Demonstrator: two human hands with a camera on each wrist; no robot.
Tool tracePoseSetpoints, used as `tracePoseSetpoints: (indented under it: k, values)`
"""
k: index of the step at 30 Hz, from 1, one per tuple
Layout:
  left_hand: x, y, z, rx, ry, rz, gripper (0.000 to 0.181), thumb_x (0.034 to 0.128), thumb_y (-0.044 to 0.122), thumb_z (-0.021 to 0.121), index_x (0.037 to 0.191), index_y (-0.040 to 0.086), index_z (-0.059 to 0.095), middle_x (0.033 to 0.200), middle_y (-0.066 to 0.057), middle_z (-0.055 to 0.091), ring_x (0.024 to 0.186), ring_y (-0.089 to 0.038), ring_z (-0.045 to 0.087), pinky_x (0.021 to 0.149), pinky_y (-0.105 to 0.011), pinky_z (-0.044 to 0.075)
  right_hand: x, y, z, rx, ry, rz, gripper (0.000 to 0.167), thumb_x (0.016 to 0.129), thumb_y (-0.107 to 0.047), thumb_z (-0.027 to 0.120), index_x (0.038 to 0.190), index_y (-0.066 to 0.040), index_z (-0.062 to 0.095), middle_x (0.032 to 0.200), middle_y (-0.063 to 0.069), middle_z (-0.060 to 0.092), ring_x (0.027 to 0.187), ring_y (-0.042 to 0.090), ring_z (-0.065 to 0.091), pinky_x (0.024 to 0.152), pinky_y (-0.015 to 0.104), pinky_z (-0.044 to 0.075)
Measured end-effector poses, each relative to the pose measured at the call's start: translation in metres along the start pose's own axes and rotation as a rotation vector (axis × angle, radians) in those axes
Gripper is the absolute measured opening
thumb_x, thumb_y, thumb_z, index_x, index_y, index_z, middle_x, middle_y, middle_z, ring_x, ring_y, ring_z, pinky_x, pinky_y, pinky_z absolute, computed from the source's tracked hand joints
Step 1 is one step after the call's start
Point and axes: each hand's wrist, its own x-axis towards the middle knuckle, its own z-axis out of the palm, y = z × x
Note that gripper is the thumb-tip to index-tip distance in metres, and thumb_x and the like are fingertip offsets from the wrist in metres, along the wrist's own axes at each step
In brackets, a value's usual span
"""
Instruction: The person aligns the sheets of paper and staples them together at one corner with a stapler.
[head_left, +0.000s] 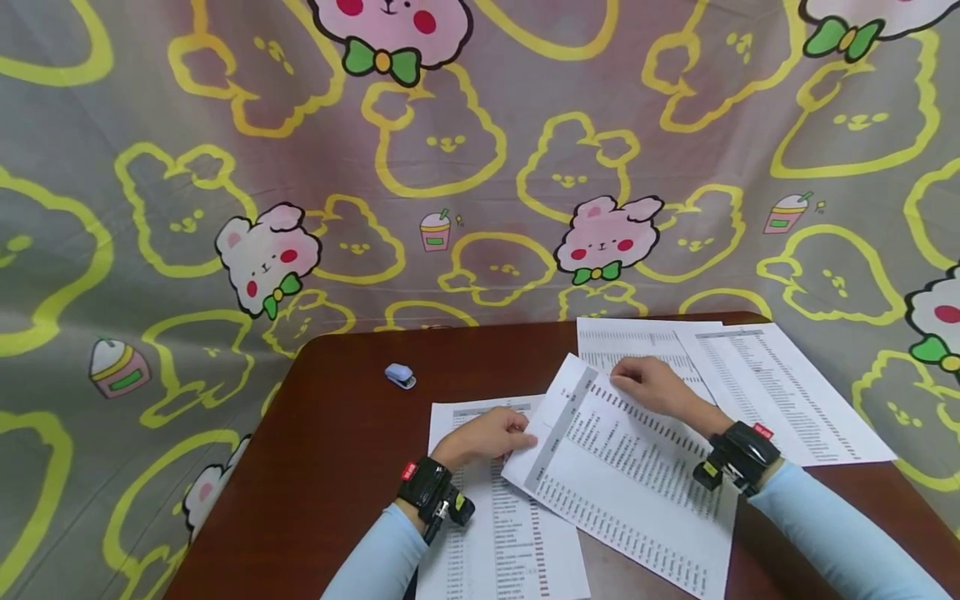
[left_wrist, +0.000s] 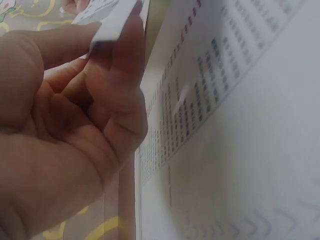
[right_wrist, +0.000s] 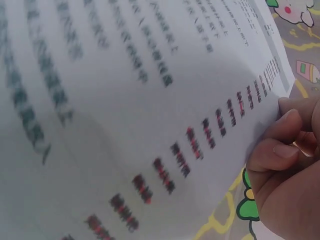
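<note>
A printed sheet (head_left: pixel 622 475) is held tilted above the table between both hands. The left hand (head_left: pixel 487 435) pinches its left corner between thumb and fingers; in the left wrist view that hand (left_wrist: pixel 75 110) grips the white paper edge (left_wrist: pixel 116 22). At the sheet's upper right edge, the right hand (head_left: pixel 660 390) pinches it with curled fingers. The right wrist view has the right hand (right_wrist: pixel 290 165) at the edge of the printed page (right_wrist: pixel 125 115). Under the left hand, another printed sheet (head_left: pixel 510 542) lies on the table.
Two more printed sheets, one (head_left: pixel 787 392) at the right and one (head_left: pixel 637 337) behind the right hand, overlap on the brown table (head_left: pixel 315 467). A small light-purple stapler (head_left: pixel 401 376) sits toward the back left. A patterned cloth (head_left: pixel 465 167) hangs behind the table.
</note>
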Motion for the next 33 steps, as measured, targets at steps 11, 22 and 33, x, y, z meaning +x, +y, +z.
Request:
tracePoseSetpoints:
  k: [11,22,33]
  values:
    - [-0.018,-0.012,-0.026,-0.087,0.114,-0.005,0.019,0.0937,0.033,0.066,0.105,0.018,0.069,0.088,-0.001,0.069,0.068,-0.019,0.061,0.054,-0.028,0.044,-0.004,-0.014,-0.013,0.208,-0.012,0.089,0.018,0.101,-0.026,0.054,0.105,-0.013,0.066,0.091,0.008,0.066,0.069,0.019,0.06,0.057,0.028,0.048]
    - [-0.025,-0.021,-0.029,-0.5,0.402,-0.091,0.033,0.0919,0.034,0.068,0.109,0.005,0.068,0.086,-0.006,0.072,0.069,-0.02,0.065,0.056,-0.025,0.049,-0.007,-0.023,-0.01,0.305,0.042,0.115,0.021,0.101,-0.027,0.053,0.108,-0.01,0.062,0.089,0.011,0.06,0.054,0.013,0.048,0.047,0.026,0.04]
    - [-0.021,-0.003,-0.051,-0.47,0.643,-0.109,0.031,0.1,0.033,0.056,0.1,0.004,0.065,0.078,-0.004,0.065,0.058,-0.013,0.056,0.053,-0.023,0.046,-0.007,-0.033,-0.008,0.308,0.023,0.085,0.018,0.1,-0.027,0.057,0.107,-0.011,0.062,0.087,0.01,0.061,0.055,0.018,0.047,0.048,0.027,0.039]
